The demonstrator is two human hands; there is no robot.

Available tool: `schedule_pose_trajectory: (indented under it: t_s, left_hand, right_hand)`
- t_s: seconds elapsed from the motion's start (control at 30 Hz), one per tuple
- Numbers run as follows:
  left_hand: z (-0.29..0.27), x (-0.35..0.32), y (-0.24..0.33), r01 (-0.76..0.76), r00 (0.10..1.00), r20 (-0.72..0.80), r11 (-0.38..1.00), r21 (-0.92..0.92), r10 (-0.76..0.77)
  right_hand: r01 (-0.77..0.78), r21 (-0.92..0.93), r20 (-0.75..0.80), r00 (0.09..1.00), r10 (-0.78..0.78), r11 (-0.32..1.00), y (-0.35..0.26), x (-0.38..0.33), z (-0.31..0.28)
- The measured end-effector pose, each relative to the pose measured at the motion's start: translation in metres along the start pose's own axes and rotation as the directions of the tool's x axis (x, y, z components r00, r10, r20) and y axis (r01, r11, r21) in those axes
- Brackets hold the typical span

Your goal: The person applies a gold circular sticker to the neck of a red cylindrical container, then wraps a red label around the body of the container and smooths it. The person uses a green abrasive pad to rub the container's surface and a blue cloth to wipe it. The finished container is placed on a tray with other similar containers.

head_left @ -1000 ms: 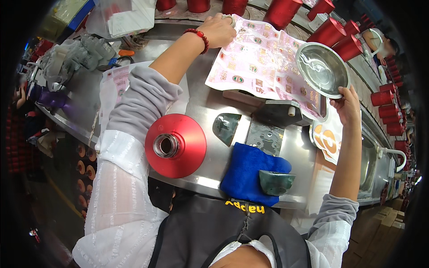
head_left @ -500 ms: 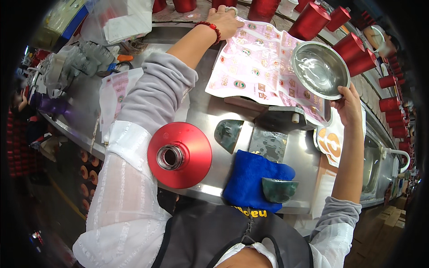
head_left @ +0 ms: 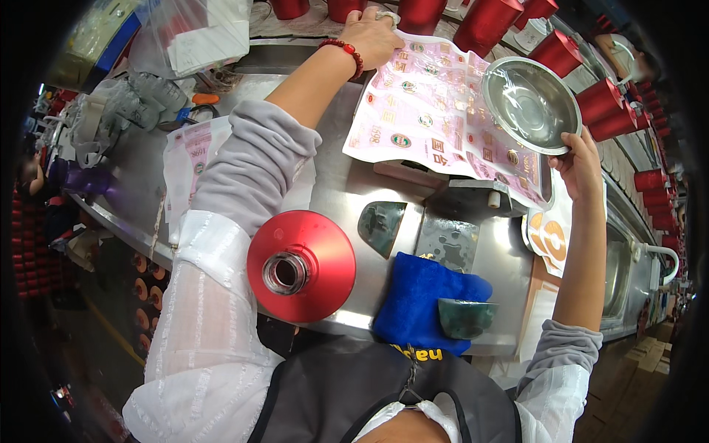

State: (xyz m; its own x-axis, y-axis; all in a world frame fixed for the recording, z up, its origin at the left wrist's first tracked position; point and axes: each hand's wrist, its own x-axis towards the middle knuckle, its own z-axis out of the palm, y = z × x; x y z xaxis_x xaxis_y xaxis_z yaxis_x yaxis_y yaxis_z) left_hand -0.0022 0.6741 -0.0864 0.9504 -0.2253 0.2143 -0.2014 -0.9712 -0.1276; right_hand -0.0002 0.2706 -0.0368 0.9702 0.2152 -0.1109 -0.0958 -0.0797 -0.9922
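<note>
Red bottle [head_left: 329, 266]: near-left of pink label sheet [head_left: 432, 111]; sweeping left sleeve [head_left: 255, 159] could topple it. Left hand [head_left: 371, 43]: at sheet's far-left corner, grip unclear; tugging could crease sheet. Steel bowl [head_left: 555, 85]: over sheet's right side, rim clamped in right hand [head_left: 579, 167]; slip could spill any liquid.

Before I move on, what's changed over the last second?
The left hand has moved forward, its fingers now reaching past the far edge of the pink sheet. No new grasp or release is clear. The right hand keeps hold of the metal bowl. The red bottle and blue cloth stayed put; their slight drift looks like camera movement.
</note>
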Motion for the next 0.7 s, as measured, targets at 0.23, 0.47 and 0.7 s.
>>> schedule_pose_trajectory:
  t_s: [0.23,0.47,0.7]
  left_hand:
    - [0.022,-0.016,-0.015,-0.032,0.940,-0.341,0.997,-0.076,0.004]
    - [-0.063,-0.093,0.036,-0.359,0.899,-0.018,0.711,-0.605,0.438]
    - [-0.043,-0.119,0.047,-0.403,0.905,-0.062,0.804,-0.437,0.420]
  right_hand:
    - [0.038,-0.012,0.057,0.998,-0.037,0.999,-0.003,0.001,-0.001]
    - [0.044,-0.034,0.094,0.995,-0.041,0.998,0.004,-0.016,-0.016]
    - [0.024,-0.040,0.118,0.993,-0.020,0.999,0.007,-0.022,-0.008]
